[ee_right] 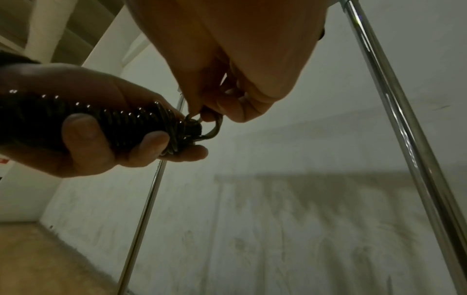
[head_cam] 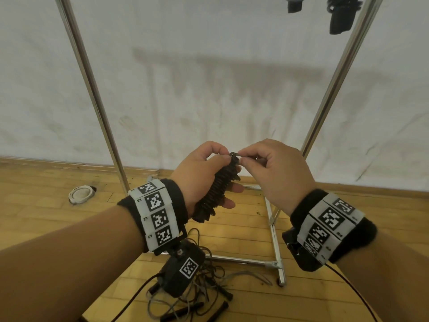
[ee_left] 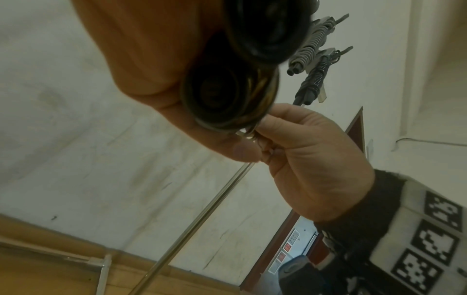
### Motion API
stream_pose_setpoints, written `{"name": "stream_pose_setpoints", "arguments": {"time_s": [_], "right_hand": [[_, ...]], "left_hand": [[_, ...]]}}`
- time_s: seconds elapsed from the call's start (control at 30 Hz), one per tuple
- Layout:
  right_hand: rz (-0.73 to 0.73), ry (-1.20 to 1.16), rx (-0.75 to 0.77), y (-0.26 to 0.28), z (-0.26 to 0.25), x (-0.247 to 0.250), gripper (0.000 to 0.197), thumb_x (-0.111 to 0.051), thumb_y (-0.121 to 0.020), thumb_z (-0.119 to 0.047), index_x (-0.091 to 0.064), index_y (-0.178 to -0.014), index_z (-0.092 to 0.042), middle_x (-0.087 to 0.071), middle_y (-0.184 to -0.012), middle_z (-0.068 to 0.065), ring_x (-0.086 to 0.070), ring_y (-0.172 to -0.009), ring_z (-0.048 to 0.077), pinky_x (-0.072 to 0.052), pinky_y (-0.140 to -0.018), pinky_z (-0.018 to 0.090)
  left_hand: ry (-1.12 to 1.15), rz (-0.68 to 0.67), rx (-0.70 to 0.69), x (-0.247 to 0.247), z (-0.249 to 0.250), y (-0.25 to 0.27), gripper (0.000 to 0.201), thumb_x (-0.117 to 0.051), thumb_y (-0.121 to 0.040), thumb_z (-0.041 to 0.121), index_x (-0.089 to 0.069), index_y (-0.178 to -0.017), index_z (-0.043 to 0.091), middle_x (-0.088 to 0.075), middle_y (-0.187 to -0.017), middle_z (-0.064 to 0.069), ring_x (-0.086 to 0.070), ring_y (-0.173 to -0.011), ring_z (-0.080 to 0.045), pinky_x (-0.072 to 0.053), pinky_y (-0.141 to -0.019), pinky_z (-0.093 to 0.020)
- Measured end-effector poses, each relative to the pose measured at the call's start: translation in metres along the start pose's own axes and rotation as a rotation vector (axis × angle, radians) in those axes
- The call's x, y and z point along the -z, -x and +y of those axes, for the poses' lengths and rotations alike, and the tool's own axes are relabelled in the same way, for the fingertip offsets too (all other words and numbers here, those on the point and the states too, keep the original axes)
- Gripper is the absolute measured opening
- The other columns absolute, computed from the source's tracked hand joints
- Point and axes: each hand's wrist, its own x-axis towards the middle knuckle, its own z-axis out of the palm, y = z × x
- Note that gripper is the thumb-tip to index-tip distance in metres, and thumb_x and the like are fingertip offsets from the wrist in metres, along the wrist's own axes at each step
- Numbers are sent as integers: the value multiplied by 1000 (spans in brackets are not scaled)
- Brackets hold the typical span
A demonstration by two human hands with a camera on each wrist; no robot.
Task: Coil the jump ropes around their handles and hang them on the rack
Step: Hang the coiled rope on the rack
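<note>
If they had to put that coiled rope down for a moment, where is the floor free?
Bare floor lies left of the rack's left pole, apart from a small white disc. Crowded: a tangle of loose ropes lies under the hands, before the rack's bottom bar. The left hand holds the coiled rope.

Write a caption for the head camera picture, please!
Left hand holds coiled jump rope; right hand pinches its top.
</note>
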Motion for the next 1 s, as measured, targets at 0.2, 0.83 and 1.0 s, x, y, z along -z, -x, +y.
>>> {"name": "stream_pose_setpoints", "arguments": {"time_s": [0.2, 0.83, 1.0], "right_hand": [[-25, 37, 55, 2, 2, -4, 15, -63, -99, -26, -76, -105, -30, -61, -88, -19, -57, -84, -2, -40, -74, 12], [23, -455, -139, 9, -6, -12, 10, -68, -96, -13, -70, -96, -23, -70, -76, -8, -69, -68, 7, -54, -58, 15], [-22, -466, -125, 6, -5, -6, 11, -69, -95, -8, -74, -94, -18, -72, -75, -8, -70, -68, 9, -55, -58, 16]], "left_hand": [[-186, 28, -94, 0, 0, -1, 5, -62, -105, 21, -62, -106, 26, -76, -100, -15, -79, -82, -42, -61, -57, -47], [-173, 8, -117, 1, 7, -2, 15, -49, -107, 28, -63, -102, 24, -73, -100, -23, -78, -80, -45, -56, -49, -38], [-141, -41, -54, 6, 9, -1, 9, -52, -110, 27, -61, -109, 24, -71, -107, -22, -78, -84, -45, -57, -49, -38]]}}
